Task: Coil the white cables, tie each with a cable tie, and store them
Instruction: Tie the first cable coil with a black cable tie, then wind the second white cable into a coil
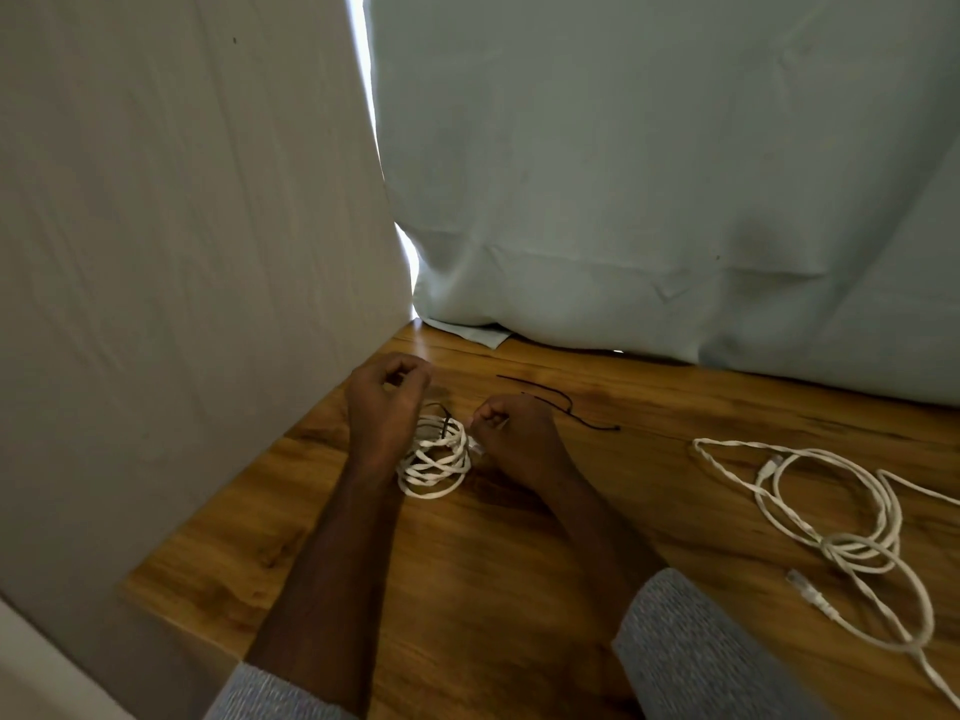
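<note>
A coiled white cable lies on the wooden table between my hands. A black cable tie is wrapped around its far side. My left hand hovers over the coil's left edge, fingers pinched above the tie's end. My right hand is curled against the coil's right side, near a plug end. A second white cable lies loose and uncoiled at the right. Two more black cable ties rest on the table beyond my right hand.
A grey-white wall panel stands close on the left, along the table's edge. A pale blue curtain hangs behind the table, its hem touching the wood. Grey sleeves cover both my forearms near the bottom.
</note>
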### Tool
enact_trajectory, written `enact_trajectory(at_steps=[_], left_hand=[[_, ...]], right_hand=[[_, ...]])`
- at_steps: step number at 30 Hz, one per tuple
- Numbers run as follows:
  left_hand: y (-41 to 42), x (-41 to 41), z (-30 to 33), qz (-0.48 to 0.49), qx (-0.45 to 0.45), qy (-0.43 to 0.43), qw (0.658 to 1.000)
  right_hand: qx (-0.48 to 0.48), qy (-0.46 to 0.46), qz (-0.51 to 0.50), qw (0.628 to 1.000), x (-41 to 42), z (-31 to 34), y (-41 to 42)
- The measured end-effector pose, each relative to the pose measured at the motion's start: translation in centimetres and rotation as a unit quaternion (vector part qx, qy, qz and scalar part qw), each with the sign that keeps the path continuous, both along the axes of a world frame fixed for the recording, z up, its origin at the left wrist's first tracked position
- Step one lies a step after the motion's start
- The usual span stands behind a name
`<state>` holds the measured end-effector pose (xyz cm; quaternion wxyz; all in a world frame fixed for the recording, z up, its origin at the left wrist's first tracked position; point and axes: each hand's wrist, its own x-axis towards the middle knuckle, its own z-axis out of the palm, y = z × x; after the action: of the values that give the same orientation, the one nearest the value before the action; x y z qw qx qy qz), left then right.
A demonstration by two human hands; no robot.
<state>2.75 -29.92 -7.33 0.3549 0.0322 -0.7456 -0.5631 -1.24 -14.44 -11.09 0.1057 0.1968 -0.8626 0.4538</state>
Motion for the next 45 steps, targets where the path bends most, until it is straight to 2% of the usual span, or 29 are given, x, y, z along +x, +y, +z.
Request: enact_trajectory(at_steps=[3,6,9,13,17,21,24,26,28,29,31,33,35,36,38,40,41,45], left_hand=[[1.1,0.6,0.5,0.07,-0.175,0.078,0.979],[3.2,0.6,1.3,0.08,-0.306,0.099,0.943],[5.9,0.3,1.6,0.065,-0.375,0.12,0.917],[10.1,-0.2,1.8,0.043,-0.425,0.129,0.895],[15.9,-1.2,1.1,-0.062,-0.382,0.116,0.915],[21.4,-2.2,0.3,-0.224,-0.238,0.072,0.942],[23.6,-2.6,-1.5,-0.245,-0.188,0.046,0.95],[23.9,-2.2,-2.8,-0.3,-0.228,0.044,0.925],[23.6,-2.0,-3.5,-0.393,-0.268,0.009,0.88],[23.5,-2.0,-3.7,-0.414,-0.296,-0.006,0.861],[23.4,-2.5,-4.2,-0.397,-0.382,0.0,0.835],[23.4,-2.9,-4.5,-0.349,-0.444,0.007,0.825],[23.2,-3.1,-4.3,-0.316,-0.432,0.014,0.845],[23.0,-3.3,-4.2,-0.307,-0.41,0.028,0.859],[22.3,-3.7,-3.9,-0.304,-0.351,0.062,0.883],[21.7,-3.6,-3.6,-0.332,-0.272,0.064,0.901],[21.7,-3.2,-3.2,-0.352,-0.242,0.052,0.903],[22.0,-2.2,-2.1,-0.388,-0.185,0.059,0.901]], right_hand=[[0.003,0.003,-0.004,1.0,0.2,0.0,0.4],[0.007,0.014,-0.011,1.0,0.7,0.3,1.7],[0.009,0.018,-0.03,0.999,1.3,0.6,4.0],[0.002,0.024,-0.09,0.996,3.1,1.9,8.6],[-0.019,0.097,-0.211,0.973,5.4,3.5,13.7],[-0.009,0.17,-0.291,0.941,6.8,4.3,18.9],[-0.027,0.186,-0.318,0.929,8.0,4.2,22.6],[-0.009,0.159,-0.31,0.937,8.4,3.9,24.3],[0.016,0.133,-0.283,0.95,8.5,3.8,25.2],[0.029,0.119,-0.271,0.955,8.6,3.7,25.4],[0.088,0.074,-0.251,0.961,8.7,3.3,25.8],[0.212,0.015,-0.214,0.953,8.7,2.7,26.0],[0.276,0.006,-0.188,0.942,8.6,2.5,25.9],[0.257,0.03,-0.194,0.946,8.6,2.6,26.0],[0.107,0.088,-0.223,0.965,9.1,3.6,26.1],[-0.065,0.145,-0.253,0.954,9.6,4.8,26.5],[-0.11,0.168,-0.272,0.941,9.9,5.2,26.6],[-0.132,0.23,-0.293,0.919,10.5,5.8,26.4]])
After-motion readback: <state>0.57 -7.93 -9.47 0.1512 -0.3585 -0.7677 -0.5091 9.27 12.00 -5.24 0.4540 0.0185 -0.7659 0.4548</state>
